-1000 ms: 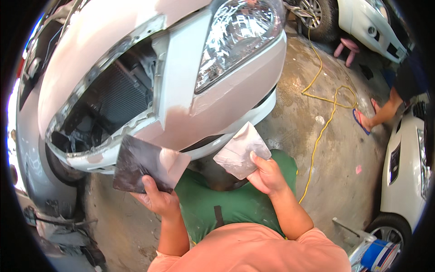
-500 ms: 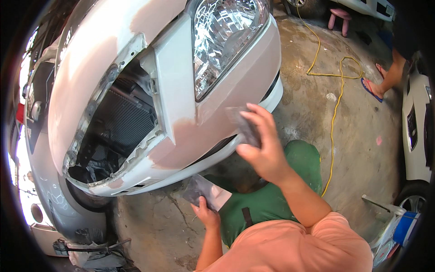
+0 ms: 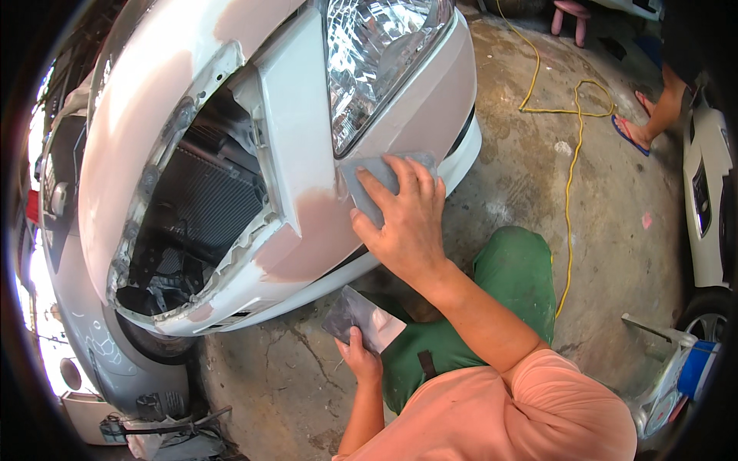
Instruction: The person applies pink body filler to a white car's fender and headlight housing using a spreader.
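Near the centre, my right hand [image 3: 407,223] has its bent fingers on a grey square pad [image 3: 373,184], holding it flat against the pale bumper [image 3: 296,238] just below the headlight [image 3: 373,65]. Pinkish-beige patches mark the bumper and the hood [image 3: 134,123] of this white car. Lower down, over my green-clad lap, my left hand [image 3: 357,353] grips a dark square sheet [image 3: 346,315] with a pale smeared area, thumb on top. An opening in the car's front [image 3: 204,192] exposes a radiator and metal parts.
A yellow cord [image 3: 569,200] snakes over the stained concrete floor [image 3: 507,146]. A pink stool [image 3: 569,19] stands at the back. Another person's sandalled feet [image 3: 638,134] are at right, beside a white bumper [image 3: 699,200]. A blue-and-white container [image 3: 692,369] sits lower right; a grey car [image 3: 115,361] is at left.
My right hand has moved up and turned over, bringing its pad from above my lap onto the bumper. My left hand, still holding its sheet, sits lower and further right in the picture.
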Available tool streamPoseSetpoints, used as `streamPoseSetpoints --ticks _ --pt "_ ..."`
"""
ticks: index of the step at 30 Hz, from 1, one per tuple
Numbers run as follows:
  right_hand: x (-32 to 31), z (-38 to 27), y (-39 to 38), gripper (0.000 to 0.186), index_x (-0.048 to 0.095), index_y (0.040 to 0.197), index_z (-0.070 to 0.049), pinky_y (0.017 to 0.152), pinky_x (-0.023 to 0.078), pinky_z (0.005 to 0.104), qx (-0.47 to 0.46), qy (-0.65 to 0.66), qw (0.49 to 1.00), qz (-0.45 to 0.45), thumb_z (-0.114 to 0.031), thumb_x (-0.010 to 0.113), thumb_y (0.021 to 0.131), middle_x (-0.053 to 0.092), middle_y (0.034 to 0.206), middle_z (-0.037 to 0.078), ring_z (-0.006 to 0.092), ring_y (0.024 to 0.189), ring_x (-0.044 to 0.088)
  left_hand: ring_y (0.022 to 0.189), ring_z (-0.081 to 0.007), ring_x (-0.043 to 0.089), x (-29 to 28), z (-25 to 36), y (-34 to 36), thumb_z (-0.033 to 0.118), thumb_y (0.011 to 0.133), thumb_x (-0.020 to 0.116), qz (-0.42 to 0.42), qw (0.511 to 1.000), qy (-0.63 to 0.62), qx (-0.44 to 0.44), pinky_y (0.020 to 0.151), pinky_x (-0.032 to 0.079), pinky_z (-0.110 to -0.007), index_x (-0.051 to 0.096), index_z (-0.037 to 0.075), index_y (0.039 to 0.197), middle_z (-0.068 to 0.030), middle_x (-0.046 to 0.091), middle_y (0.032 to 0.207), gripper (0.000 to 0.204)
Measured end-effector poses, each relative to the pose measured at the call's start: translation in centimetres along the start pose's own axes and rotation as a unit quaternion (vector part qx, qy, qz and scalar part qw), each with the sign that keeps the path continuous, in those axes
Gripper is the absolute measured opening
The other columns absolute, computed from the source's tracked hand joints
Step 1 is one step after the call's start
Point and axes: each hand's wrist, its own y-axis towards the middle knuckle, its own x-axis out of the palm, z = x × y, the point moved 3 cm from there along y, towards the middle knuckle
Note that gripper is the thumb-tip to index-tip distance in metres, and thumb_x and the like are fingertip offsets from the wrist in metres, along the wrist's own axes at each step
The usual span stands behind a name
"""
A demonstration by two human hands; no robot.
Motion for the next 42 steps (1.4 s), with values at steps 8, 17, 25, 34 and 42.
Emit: streamPoseSetpoints --ticks 8,17,25,34,42 --pt "2.7 0.0 -2.0 0.049 0.066 0.127 -0.015 0.100 0.028 0.0707 0.020 -0.008 0.999 0.031 -0.032 0.069 0.081 0.047 0.138 0.016 0.0403 0.130 0.037 0.115 -0.0204 0.057 -0.4 0.2 0.1 0.012 0.102 0.053 -0.022 1.000 0.010 -0.001 0.103 0.043 -0.036 0.048 0.004 0.135 -0.0086 0.058 0.127 0.034" --pt "1.0 -0.1 -2.1 0.052 0.065 0.129 -0.016 0.100 0.027 0.0742 0.019 0.008 0.999 0.027 -0.031 0.071 0.080 0.045 0.138 0.015 0.0409 0.131 0.035 0.115 -0.0206 0.057 -0.5 0.5 -0.1 0.012 0.103 0.053 -0.017 1.000 0.010 0.005 0.104 0.043 -0.037 0.047 0.004 0.136 -0.0090 0.058 0.128 0.035" --pt "2.1 -0.1 -3.9 0.050 0.065 0.129 -0.016 0.100 0.027 0.0732 0.015 -0.025 1.000 -0.009 -0.030 0.070 0.081 0.045 0.139 0.015 0.0406 0.131 0.035 0.116 -0.0207 0.056 -0.4 0.7 -0.3 0.013 0.103 0.053 -0.023 1.000 0.008 0.010 0.104 0.043 -0.036 0.046 0.004 0.137 -0.0092 0.057 0.128 0.036" --pt "2.1 0.1 -1.4 0.050 0.064 0.130 -0.017 0.100 0.026 0.0747 0.012 -0.024 0.999 0.021 -0.030 0.069 0.082 0.045 0.140 0.015 0.0415 0.132 0.034 0.116 -0.0207 0.056 0.5 1.4 -0.2 0.013 0.103 0.053 -0.022 1.000 0.001 0.005 0.105 0.042 -0.037 0.045 0.004 0.138 -0.0094 0.057 0.129 0.037" --pt "1.9 -0.2 -4.8 0.052 0.063 0.131 -0.016 0.098 0.027 0.0762 0.019 0.001 1.000 -0.001 -0.030 0.070 0.082 0.044 0.140 0.016 0.0421 0.132 0.034 0.115 -0.0219 0.057 0.6 1.6 0.0 0.012 0.103 0.053 -0.016 1.000 0.004 0.014 0.103 0.044 -0.037 0.046 0.003 0.137 -0.0100 0.058 0.127 0.036"
